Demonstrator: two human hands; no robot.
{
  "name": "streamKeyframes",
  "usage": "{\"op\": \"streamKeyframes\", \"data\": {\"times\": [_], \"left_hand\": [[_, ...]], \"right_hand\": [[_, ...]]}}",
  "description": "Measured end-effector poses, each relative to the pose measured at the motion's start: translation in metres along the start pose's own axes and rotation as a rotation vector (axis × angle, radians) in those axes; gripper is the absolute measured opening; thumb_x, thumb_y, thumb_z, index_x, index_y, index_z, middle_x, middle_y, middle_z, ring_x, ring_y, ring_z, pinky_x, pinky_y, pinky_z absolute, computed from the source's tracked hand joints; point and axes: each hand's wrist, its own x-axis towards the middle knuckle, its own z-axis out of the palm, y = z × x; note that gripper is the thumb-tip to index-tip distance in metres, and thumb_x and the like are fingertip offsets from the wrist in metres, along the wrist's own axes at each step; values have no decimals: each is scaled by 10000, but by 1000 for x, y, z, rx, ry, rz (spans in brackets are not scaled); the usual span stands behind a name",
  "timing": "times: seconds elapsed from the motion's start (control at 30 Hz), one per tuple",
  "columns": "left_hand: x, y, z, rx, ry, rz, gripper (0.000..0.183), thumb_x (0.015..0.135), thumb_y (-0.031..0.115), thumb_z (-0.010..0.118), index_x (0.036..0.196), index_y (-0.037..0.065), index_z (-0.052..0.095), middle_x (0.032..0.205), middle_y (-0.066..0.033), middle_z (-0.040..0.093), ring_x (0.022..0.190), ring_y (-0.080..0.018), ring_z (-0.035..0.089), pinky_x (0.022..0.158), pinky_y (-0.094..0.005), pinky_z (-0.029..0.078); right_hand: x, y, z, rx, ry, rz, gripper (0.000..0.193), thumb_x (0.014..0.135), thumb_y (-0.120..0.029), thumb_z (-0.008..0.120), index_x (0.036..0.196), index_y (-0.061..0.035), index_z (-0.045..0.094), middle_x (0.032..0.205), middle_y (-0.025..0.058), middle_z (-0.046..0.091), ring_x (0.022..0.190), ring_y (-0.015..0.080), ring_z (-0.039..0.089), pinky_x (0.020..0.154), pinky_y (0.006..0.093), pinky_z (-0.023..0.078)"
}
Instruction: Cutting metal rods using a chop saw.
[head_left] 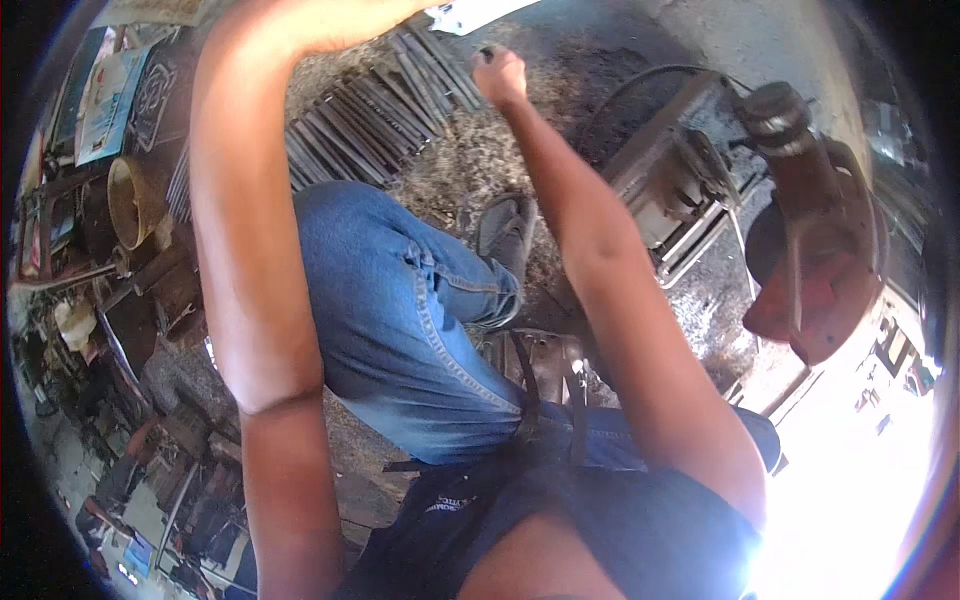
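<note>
My right hand [499,76] is stretched out ahead, above the floor at the top middle. Its fingers are curled closed, and a small dark bit shows at the fingertips, too small to name. Just above it, at the top edge, is a bright white flat thing [482,14], cut off by the frame and partly washed out. My left forearm [250,190] rises along the left and bends right at the top edge, toward that white thing. The left hand itself is out of the picture. Many dark metal bars [350,130] lie side by side on the floor, left of my right hand.
A machine with a round reddish guard [815,290] stands at the right, beside a metal frame [670,180]. A rusty ring-shaped piece [135,200] and cluttered metal parts fill the left. Another person's arm [140,440] shows at lower left. My shoe [505,240] rests on the littered floor.
</note>
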Motion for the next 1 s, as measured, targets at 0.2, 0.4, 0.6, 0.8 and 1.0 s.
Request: {"op": "streamKeyframes", "data": {"times": [0.2, 0.4, 0.6, 0.8, 1.0], "left_hand": [[8, 21, 21, -136, 56, 248, 679, 955, 415, 662, 1432, -48, 527, 1296, -241, 679, 1147, -301, 680, 969, -364, 513], [35, 59, 34, -12, 171, 380, 619, 981, 391, 651, 1382, -71, 557, 1328, -255, 656, 1200, -312, 655, 1004, -361, 505], [-5, 131, 46, 12, 45, 614, 570, 997, 371, 637, 1348, -75, 580, 1331, -253, 655, 1214, -317, 648, 1026, -365, 496], [-22, 180, 74, 12, 127, 740, 564, 995, 377, 634, 1358, -53, 586, 1310, -251, 667, 1215, -318, 652, 1022, -376, 501], [-23, 205, 80, 76, 189, 741, 580, 986, 399, 646, 1347, -53, 594, 1301, -250, 672, 1214, -337, 652, 1025, -378, 499]], "right_hand": [[-125, -18, -59, 307, 74, -110, 265, 861, -199, 703, 984, 36, 720, 946, 278, 720, 904, 423, 721, 802, 472, 565], [-259, -16, -152, 232, -219, -187, 264, 882, -191, 689, 1032, 24, 718, 993, 259, 720, 930, 420, 707, 827, 489, 552], [-342, 59, -262, 7, -641, -89, 330, 880, -236, 710, 1087, 21, 705, 1016, 237, 724, 912, 387, 717, 846, 435, 565], [-360, 179, -371, -6, -814, 466, 357, 901, -294, 723, 1081, 14, 727, 960, 128, 745, 815, 215, 723, 650, 387, 592], [-352, 249, -376, -157, -682, 515, 352, 903, -299, 707, 1110, -16, 745, 815, 104, 740, 724, 224, 727, 614, 393, 605]]}}
